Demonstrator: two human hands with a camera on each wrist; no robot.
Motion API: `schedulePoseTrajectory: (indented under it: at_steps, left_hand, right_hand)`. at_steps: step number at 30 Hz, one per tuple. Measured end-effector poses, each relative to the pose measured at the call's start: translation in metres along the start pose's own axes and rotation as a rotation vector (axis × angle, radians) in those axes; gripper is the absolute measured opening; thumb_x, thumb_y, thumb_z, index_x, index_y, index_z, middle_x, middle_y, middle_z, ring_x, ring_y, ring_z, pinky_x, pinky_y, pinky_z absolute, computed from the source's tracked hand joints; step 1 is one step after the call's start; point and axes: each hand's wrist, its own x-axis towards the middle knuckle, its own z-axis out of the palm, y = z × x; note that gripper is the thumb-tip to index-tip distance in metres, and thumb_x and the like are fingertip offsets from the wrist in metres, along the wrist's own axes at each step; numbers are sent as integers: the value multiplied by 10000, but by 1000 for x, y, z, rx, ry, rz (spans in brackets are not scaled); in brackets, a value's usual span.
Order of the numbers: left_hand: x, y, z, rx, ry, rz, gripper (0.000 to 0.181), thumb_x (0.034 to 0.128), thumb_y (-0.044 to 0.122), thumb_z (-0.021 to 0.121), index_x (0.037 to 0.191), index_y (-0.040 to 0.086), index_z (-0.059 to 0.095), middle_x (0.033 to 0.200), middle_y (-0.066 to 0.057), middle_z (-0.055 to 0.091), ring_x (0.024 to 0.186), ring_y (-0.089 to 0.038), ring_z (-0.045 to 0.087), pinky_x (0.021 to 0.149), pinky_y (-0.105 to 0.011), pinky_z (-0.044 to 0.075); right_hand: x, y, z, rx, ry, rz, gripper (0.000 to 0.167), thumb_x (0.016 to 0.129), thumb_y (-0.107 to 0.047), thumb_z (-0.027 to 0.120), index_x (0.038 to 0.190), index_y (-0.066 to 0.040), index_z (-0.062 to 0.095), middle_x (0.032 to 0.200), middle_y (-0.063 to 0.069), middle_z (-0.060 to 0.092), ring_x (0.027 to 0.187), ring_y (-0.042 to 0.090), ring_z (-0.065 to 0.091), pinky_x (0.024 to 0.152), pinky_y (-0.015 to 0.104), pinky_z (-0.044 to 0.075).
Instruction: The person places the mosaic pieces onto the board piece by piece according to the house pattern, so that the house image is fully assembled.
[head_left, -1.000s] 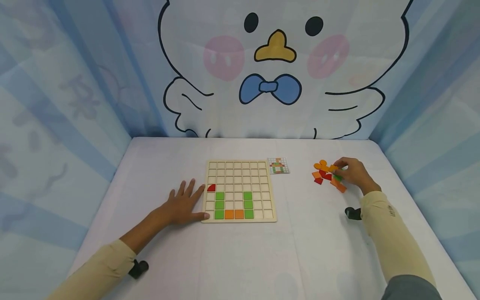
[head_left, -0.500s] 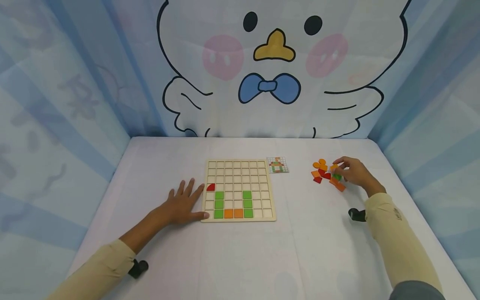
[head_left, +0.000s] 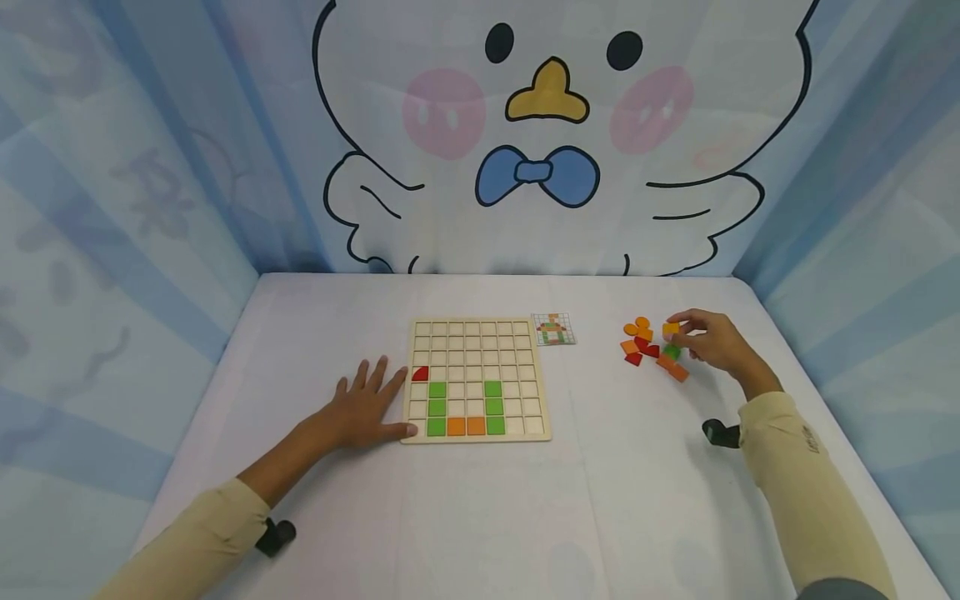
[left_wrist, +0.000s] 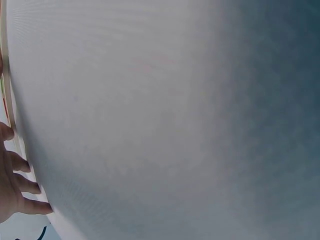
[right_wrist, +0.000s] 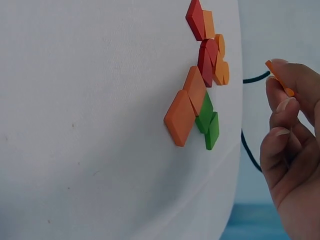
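Note:
My right hand pinches an orange square tile between thumb and fingertips, held above the loose pile. In that pile lie red tiles, orange tiles and green tiles, some overlapping. My left hand is spread flat at the left side of the wooden grid board, with thumb and index finger touching its edge. Set in the board are two green columns, two orange squares between their bottom ends, and a red rounded tile at the left.
A small printed pattern card lies against the board's upper right corner. White cloth covers the table. A curtain with a cartoon figure hangs behind the far edge.
My right hand has lifted the orange square off the pile and drawn slightly right, so the tile now shows apart from the others. The left hand keeps its place on the board.

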Motion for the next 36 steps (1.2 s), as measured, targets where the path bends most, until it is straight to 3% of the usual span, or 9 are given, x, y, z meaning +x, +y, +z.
schedulePoseTrajectory:
  at_steps: [12,20,26,31,36]
  left_hand:
    - [-1,0,0,-5,9,1,1066,833,780,558,1617,152,200,1669,-251,63,1509,-543,35,1111,-776,141]
    - [-1,1,-1,-15,6,-4,1060,835,764,571,1618,158,194,1671,-244,55,1512,-536,29,1119,-770,129]
    - [-1,2,-1,-17,2,-4,1057,836,758,575,1618,156,196,1671,-245,56,1512,-536,27,1120,-769,124]
    - [-1,1,-1,-11,2,-9,1057,835,759,573,1619,160,193,1673,-239,59,1515,-530,30,1124,-766,123]
    - [-1,1,-1,-9,0,-10,1062,833,764,570,1618,154,196,1671,-245,63,1512,-536,36,1120,-770,123]
  right_hand:
    - [-12,-19,9,72,-8,-106,435,990,-184,645,1393,-53,548,1219,221,572,944,383,634,760,320,584]
    - [-16,-42,20,113,-11,-181,469,957,-279,705,1355,-63,583,1122,166,574,932,382,655,734,328,593]
    - [-18,-62,33,166,-22,-245,415,934,-232,733,1302,-80,616,1070,139,572,845,402,659,686,336,581]
    - [-18,-79,48,183,-49,-292,404,923,-203,742,1289,-76,630,1083,148,608,727,347,621,605,317,532]
    - [-17,-96,67,187,-76,-342,386,912,-188,748,1273,-87,658,1075,156,660,618,206,562,567,314,499]
